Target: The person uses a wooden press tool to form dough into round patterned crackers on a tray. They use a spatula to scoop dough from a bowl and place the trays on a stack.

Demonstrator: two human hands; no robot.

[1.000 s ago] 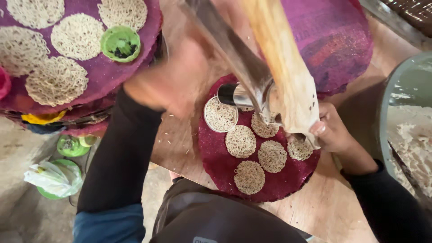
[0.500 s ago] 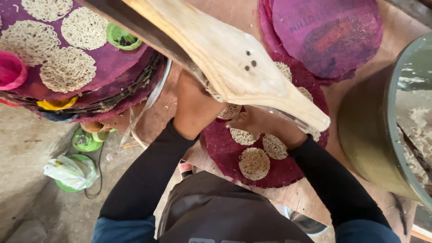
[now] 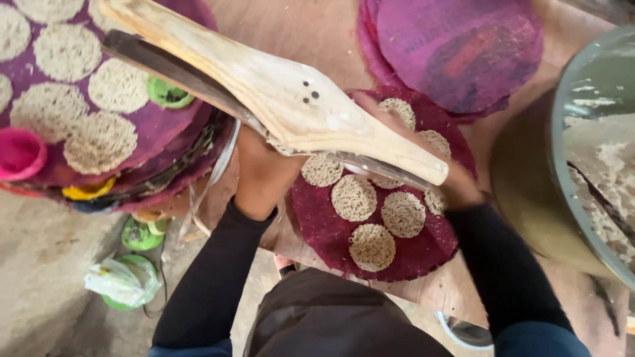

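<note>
Press over the mat, a hand at each side

I see the wooden press [image 3: 291, 99] run long from upper left down to lower right above the maroon mat [image 3: 324, 228]. My left hand [image 3: 261, 175] grips under its middle; my right hand [image 3: 456, 188] sits at its narrow tip, nearer, grasp hidden.

The wooden press handle [image 3: 291, 106] hides the fingers of my left hand [image 3: 261, 175] and most of my right hand [image 3: 456, 188]. The handle's upper end and the metal basin [image 3: 529, 192] are cut off by the frame edges.
</note>
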